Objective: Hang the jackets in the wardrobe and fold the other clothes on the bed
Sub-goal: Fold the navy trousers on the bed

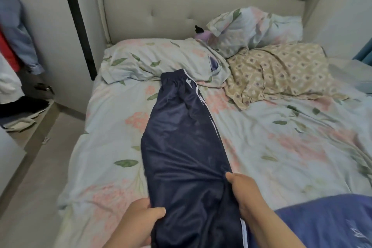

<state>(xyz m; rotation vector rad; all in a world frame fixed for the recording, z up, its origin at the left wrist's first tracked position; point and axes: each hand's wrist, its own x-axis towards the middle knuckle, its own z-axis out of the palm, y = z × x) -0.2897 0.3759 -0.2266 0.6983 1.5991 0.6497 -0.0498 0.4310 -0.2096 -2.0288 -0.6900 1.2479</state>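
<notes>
Trousers [181, 137], navy with a white side stripe, lie lengthwise down the floral bed [100, 147], waistband touching a pillow [153, 60], while the left hand [138, 221] pinches their near left edge and the right hand [245, 193] grips the near right edge.

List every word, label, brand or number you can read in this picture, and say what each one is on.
No text reads clearly anywhere.
Blue garment at lower right: a pale printed mark near the frame edge, too blurred and cut off to read.
Navy track pants, held by the left hand and right hand: only white side stripes, no lettering.
Pillows and bedsheet: floral and geometric patterns only.
</notes>
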